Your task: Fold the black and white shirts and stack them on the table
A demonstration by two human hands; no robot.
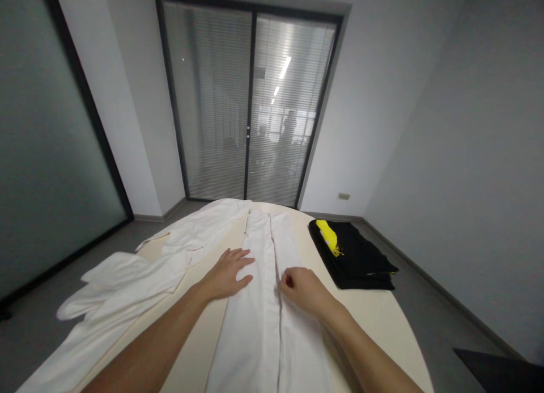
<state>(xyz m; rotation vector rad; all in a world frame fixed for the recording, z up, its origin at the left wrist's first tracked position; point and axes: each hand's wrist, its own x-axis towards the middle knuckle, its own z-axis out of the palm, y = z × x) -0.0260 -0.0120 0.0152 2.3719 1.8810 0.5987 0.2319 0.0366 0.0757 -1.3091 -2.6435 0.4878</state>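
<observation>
A long white garment [259,325] lies lengthwise down the middle of the table, with a seam or opening edge running along it. My left hand [229,273] rests at its left edge, fingers spread and pointing right, holding nothing. On the right part of the same cloth is my right hand [301,288], its fingers curled in a closed pinch by the seam; whether cloth is between the fingertips is hidden.
More white clothing [140,285] lies loosely over the left side of the round cream table [382,319]. Folded black clothes [357,254] with a yellow print [328,236] are stacked at the right. Behind stands a glass door [250,104] with blinds.
</observation>
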